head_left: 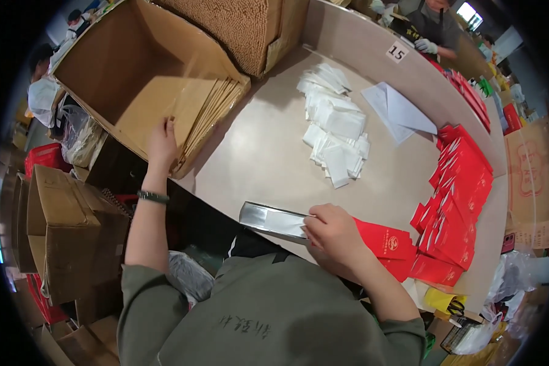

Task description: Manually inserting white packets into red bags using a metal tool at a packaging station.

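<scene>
From my remote seat I see the left hand (162, 144) stretched out to the open cardboard box (113, 67) that lies on its side at the left end of the table (262, 152). Its fingers are laid flat and together on the stack of brown paper sheets (210, 110) inside the box, near the lower flap; I cannot tell if the hand grips a sheet or only rests on it. On this wrist there is a dark bracelet (152, 196). The right hand (335, 235) is close to the body, at the near edge of the table, and it is closed on a flat silver pouch (271, 219), with the fingers curled over the right end of the pouch. The pouch sticks out to the left of the hand, a little tilted, and its right end meets a red envelope (387, 239) which lies under the same hand. More red envelopes (460, 195) lie fanned in overlapping rows along the right part of the table, just beside this one. In the middle of the table, well apart from both hands, there is a loose heap of small white packets (335, 131), and near it some white paper sheets (399, 110). A second, speckled brown box (244, 27) stands behind the open one. Closed cardboard boxes (61, 226) are stacked on the floor at the left. At the far side of the table, another person with gloved hands (426, 46) is working.
</scene>
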The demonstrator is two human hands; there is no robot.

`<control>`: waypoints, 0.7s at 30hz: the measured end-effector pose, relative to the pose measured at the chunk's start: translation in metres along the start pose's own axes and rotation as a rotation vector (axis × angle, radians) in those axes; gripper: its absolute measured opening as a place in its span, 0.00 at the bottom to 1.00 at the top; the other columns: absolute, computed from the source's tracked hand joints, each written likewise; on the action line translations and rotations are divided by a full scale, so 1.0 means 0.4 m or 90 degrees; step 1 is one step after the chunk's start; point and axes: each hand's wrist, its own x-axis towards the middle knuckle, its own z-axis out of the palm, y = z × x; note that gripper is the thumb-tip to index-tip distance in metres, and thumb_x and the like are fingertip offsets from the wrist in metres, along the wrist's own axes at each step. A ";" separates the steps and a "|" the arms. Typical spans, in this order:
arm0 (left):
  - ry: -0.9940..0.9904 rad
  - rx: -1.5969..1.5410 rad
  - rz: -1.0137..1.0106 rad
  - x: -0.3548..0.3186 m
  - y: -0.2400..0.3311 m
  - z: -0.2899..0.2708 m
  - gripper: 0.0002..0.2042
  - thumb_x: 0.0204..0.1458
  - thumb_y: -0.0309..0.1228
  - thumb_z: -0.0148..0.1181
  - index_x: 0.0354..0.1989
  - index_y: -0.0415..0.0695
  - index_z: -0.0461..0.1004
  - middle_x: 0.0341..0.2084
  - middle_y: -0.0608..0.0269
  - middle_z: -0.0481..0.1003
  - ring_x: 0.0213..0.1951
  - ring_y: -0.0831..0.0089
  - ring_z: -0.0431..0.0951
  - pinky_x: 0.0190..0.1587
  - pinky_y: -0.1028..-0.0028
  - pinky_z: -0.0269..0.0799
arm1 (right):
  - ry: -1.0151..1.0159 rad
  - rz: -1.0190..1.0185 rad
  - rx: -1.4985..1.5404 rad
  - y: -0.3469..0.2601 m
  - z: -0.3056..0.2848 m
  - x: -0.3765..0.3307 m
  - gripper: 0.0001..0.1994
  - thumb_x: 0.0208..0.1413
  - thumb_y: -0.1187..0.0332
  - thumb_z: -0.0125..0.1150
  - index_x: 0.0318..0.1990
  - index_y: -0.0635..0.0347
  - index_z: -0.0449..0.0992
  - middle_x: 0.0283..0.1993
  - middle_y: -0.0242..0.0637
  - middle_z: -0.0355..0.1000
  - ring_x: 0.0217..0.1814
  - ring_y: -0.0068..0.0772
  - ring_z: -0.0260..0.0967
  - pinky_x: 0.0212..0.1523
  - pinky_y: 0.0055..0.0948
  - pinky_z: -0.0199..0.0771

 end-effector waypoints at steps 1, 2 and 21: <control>0.005 -0.199 -0.025 -0.046 0.043 -0.031 0.10 0.65 0.32 0.51 0.41 0.38 0.74 0.26 0.59 0.73 0.30 0.68 0.72 0.34 0.70 0.68 | 0.036 0.025 -0.006 0.001 -0.006 -0.017 0.08 0.47 0.70 0.67 0.32 0.59 0.73 0.39 0.38 0.71 0.41 0.43 0.71 0.40 0.40 0.72; 0.013 -0.398 -0.054 -0.097 0.076 -0.058 0.10 0.66 0.31 0.50 0.39 0.38 0.74 0.21 0.67 0.68 0.25 0.78 0.66 0.30 0.76 0.62 | 0.071 0.047 -0.012 0.003 -0.011 -0.032 0.09 0.47 0.70 0.69 0.33 0.59 0.74 0.41 0.39 0.72 0.43 0.43 0.72 0.43 0.39 0.72; -0.392 -0.294 0.355 -0.460 0.377 0.026 0.10 0.46 0.21 0.67 0.38 0.44 0.77 0.30 0.59 0.74 0.37 0.60 0.75 0.44 0.64 0.72 | 0.017 0.090 0.014 0.011 0.017 -0.076 0.19 0.46 0.61 0.73 0.36 0.66 0.73 0.58 0.54 0.68 0.60 0.57 0.65 0.61 0.48 0.67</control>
